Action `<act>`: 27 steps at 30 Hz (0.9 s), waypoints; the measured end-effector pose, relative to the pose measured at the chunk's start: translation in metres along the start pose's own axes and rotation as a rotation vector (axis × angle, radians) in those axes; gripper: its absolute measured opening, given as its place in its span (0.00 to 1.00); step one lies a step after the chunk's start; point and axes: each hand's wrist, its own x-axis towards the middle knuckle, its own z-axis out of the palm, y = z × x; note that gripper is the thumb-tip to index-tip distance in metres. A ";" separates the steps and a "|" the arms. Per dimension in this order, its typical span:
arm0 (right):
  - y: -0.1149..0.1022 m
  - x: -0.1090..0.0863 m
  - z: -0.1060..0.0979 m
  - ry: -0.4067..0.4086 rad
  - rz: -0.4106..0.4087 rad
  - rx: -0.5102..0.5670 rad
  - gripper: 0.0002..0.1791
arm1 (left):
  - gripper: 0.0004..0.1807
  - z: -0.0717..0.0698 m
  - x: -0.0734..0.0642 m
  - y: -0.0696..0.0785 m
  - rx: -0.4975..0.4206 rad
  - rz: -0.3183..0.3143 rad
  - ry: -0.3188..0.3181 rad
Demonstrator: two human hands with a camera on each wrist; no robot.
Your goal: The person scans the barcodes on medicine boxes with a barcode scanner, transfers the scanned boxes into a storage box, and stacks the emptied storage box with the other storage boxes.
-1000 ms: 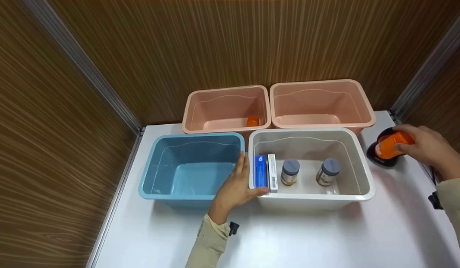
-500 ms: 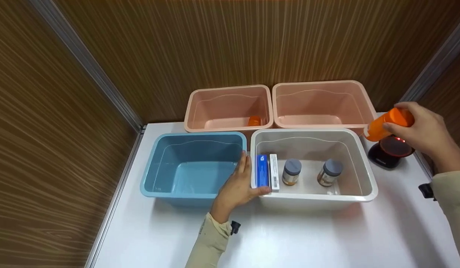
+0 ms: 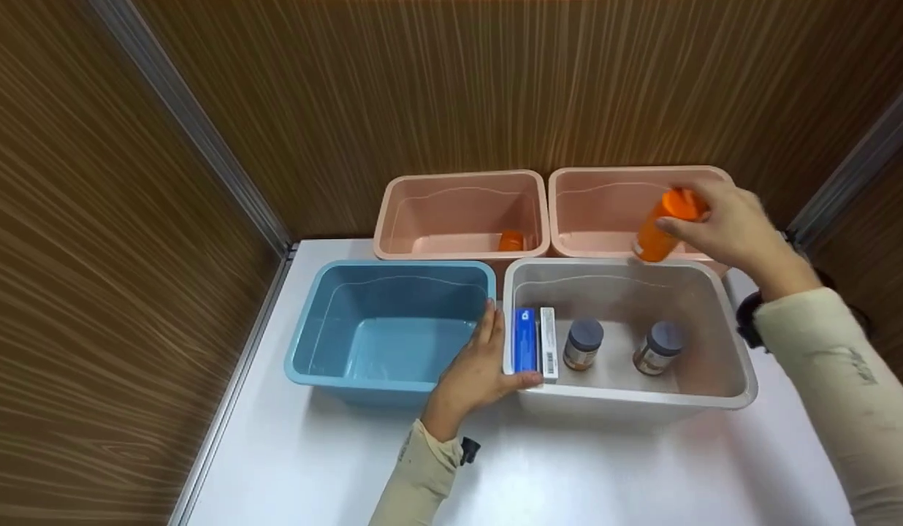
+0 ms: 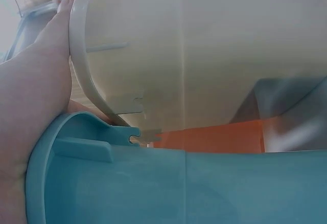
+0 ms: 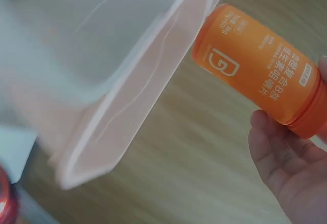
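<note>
My right hand grips an orange supplement bottle by its cap end, over the line where the right pink bin meets the white bin. In the right wrist view, white lettering shows on the tilted bottle. My left hand rests across the neighbouring rims of the blue bin and the white bin, fingers extended, thumb on the white front rim. Inside the white bin stand a blue box, a white box and two grey-lidded jars.
Another orange bottle lies in the left pink bin. A red-rimmed dark device shows at the right wrist view's lower left. Wood-patterned walls enclose the white table at the back and sides.
My right hand has lifted the orange bottle off the dark device on the right and carried it left to above the bins. My left hand stays on the rims; the view shifts slightly.
</note>
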 end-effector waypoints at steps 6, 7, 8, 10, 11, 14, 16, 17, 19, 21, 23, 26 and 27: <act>-0.036 0.040 0.031 -0.092 -0.032 0.009 0.37 | 0.69 0.001 0.000 0.005 -0.003 -0.022 -0.002; -0.040 0.046 0.036 -0.098 -0.037 0.014 0.37 | 0.69 0.002 0.000 0.006 -0.004 -0.023 -0.003; -0.045 0.052 0.041 -0.102 -0.047 0.028 0.36 | 0.69 0.002 0.000 0.007 -0.006 -0.023 -0.003; -0.054 0.063 0.051 -0.105 -0.059 0.058 0.35 | 0.70 0.003 0.000 0.009 -0.006 -0.023 -0.006; -0.058 0.068 0.057 -0.108 -0.060 0.075 0.34 | 0.70 0.003 -0.001 0.011 -0.003 -0.021 -0.007; -0.068 0.078 0.074 -0.105 -0.061 0.131 0.33 | 0.70 0.005 -0.002 0.014 0.001 -0.022 -0.014; -0.072 0.083 0.086 -0.110 -0.057 0.158 0.33 | 0.70 0.006 -0.003 0.017 0.006 -0.023 -0.020; -0.074 0.085 0.092 -0.117 -0.055 0.173 0.33 | 0.69 0.006 -0.004 0.019 0.003 -0.025 -0.022; -0.075 0.088 0.103 -0.132 -0.054 0.194 0.33 | 0.68 0.007 -0.004 0.021 -0.004 -0.024 -0.023; -0.073 0.089 0.112 -0.155 -0.057 0.192 0.33 | 0.68 0.008 -0.005 0.024 -0.010 -0.021 -0.021; -0.071 0.088 0.119 -0.187 -0.050 0.174 0.32 | 0.68 0.009 -0.006 0.026 -0.023 -0.019 -0.024; -0.065 0.086 0.126 -0.236 -0.040 0.106 0.30 | 0.68 0.011 -0.006 0.028 -0.024 -0.016 -0.028; -0.064 0.084 0.128 -0.249 -0.037 0.086 0.30 | 0.69 0.011 -0.007 0.029 -0.026 -0.018 -0.029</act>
